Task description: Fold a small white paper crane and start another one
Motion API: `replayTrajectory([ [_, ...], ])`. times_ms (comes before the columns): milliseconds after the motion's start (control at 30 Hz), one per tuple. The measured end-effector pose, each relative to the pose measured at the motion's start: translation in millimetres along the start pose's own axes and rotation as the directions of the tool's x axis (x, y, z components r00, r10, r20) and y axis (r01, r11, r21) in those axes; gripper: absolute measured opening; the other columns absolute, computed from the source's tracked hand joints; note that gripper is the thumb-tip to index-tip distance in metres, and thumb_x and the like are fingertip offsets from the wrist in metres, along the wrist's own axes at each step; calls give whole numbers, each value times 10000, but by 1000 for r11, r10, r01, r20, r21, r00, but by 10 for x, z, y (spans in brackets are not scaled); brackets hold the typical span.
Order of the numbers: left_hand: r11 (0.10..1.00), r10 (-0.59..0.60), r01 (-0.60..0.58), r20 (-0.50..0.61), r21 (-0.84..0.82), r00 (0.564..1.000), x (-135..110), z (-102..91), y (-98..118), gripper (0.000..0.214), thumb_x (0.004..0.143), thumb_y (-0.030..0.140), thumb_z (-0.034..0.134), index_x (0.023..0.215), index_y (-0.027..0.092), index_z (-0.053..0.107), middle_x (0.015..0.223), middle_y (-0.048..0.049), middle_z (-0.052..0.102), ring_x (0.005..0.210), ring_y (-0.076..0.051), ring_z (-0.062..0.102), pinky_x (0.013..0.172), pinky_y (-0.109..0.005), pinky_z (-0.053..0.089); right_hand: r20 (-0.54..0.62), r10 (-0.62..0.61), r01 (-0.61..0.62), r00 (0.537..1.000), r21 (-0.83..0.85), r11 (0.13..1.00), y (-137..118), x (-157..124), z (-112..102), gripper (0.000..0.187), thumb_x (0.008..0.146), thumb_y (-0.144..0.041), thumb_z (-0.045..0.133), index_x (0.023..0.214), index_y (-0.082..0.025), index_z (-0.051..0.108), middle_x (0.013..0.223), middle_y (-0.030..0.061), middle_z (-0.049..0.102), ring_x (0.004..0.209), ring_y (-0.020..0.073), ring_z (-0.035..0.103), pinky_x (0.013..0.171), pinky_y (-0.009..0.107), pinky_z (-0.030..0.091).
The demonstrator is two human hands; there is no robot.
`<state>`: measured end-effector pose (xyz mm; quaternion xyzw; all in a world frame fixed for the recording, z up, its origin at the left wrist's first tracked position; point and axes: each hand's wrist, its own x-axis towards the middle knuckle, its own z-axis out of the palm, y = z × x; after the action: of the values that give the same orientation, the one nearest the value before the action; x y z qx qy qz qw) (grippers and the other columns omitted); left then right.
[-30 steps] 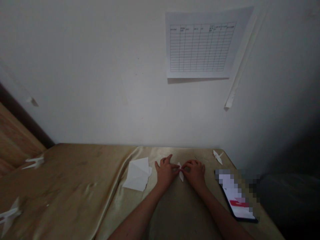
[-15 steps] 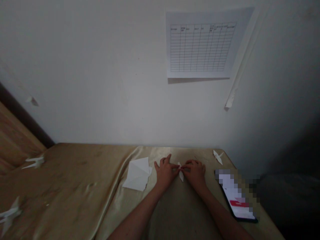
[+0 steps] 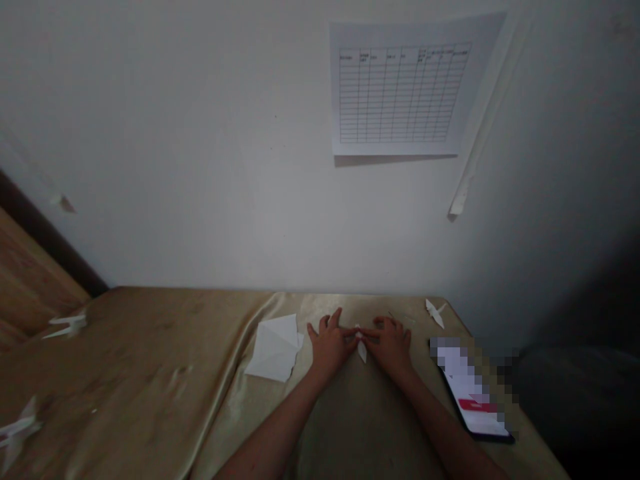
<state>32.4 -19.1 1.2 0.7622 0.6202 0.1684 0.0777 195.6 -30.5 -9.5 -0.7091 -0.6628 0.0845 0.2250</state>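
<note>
Between my two hands a small, narrow piece of folded white paper point(image 3: 363, 352) rests on the cloth-covered table. My left hand point(image 3: 330, 341) pinches its left side with thumb and forefinger, the other fingers spread upward. From the right, my right hand point(image 3: 389, 341) grips the same piece, its thumb and forefinger meeting those of the left hand. Fingertips hide the middle of the paper, while its pointed lower end shows below them. Just left of my left hand lie white paper sheets point(image 3: 273, 350) with crease lines and one torn edge.
A folded white paper figure point(image 3: 435, 313) lies at the back right, above a phone point(image 3: 480, 403) with its screen lit. Two more folded paper figures, one point(image 3: 70, 325) behind and one point(image 3: 23, 430) nearer, are at the left. A wall point(image 3: 200, 167) with a printed table sheet point(image 3: 400, 93) rises behind.
My fingers have shifted slightly on the folded paper, and the right forefinger lies straighter. Both hands stay in nearly the same place; the view has moved a little.
</note>
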Motion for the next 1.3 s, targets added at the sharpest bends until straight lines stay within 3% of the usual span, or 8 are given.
replayTrajectory([
  [433, 999, 8, -8, 3, 44, 1000, 25, 83, -61, 400, 840, 602, 588, 1237, 552, 597, 1585, 14, 327, 1402, -396, 317, 1055, -801, 126, 74, 19, -12, 997, -101, 995, -26, -19, 7, 328, 906, -445, 573, 1220, -537, 599, 1414, 35, 473, 1370, 324, 296, 1075, 687, 153],
  [567, 999, 1, 0, -25, 36, 1000, 23, 111, -71, 452, 844, 588, 596, 1288, 502, 571, 1566, -39, 352, 1402, -377, 320, 1058, -800, 116, 82, 17, -6, 997, -135, 991, -11, -17, 57, 376, 916, -449, 552, 1276, -556, 538, 1446, 25, 441, 1385, 319, 274, 1079, 697, 114],
  [667, 1000, -6, 6, -41, 4, 999, 30, 94, -57, 491, 842, 536, 628, 1317, 434, 555, 1526, -58, 402, 1392, -351, 335, 1087, -771, 125, 53, -3, 8, 999, -104, 995, 11, -3, 77, 398, 898, -418, 581, 1286, -505, 556, 1450, 34, 437, 1377, 311, 286, 1089, 655, 148],
  [833, 995, 69, -71, -33, -68, 997, 39, 42, -30, 295, 824, 424, 699, 1115, 391, 672, 1499, -20, 430, 1390, -303, 337, 1126, -718, 110, -55, -41, 42, 998, 4, 999, 38, 22, 59, 272, 827, -360, 668, 1096, -355, 708, 1324, 48, 545, 1277, 273, 398, 1086, 492, 238],
  [933, 993, 86, -89, -38, -82, 996, 38, 30, -24, 170, 807, 402, 728, 975, 371, 726, 1500, -1, 432, 1395, -296, 325, 1134, -705, 85, -86, -75, 79, 993, 40, 996, 50, 28, 47, 135, 802, -353, 695, 917, -327, 761, 1248, 37, 590, 1238, 266, 426, 1066, 438, 259],
  [1067, 994, 46, -48, -22, -101, 999, 39, 30, -22, 130, 796, 422, 739, 915, 373, 754, 1505, 5, 435, 1391, -300, 327, 1127, -714, 89, -97, -71, 77, 993, 53, 996, 67, 34, 50, 91, 786, -369, 722, 849, -345, 783, 1202, 36, 620, 1225, 277, 431, 1063, 431, 263],
  [1300, 997, 0, -1, -6, -83, 1000, 61, 40, -34, 213, 787, 515, 715, 989, 454, 747, 1542, 34, 397, 1397, -348, 318, 1091, -770, 75, -55, -22, 23, 998, 23, 999, 45, 19, 23, 167, 811, -440, 704, 961, -404, 769, 1273, 48, 591, 1265, 311, 406, 1073, 514, 251],
])
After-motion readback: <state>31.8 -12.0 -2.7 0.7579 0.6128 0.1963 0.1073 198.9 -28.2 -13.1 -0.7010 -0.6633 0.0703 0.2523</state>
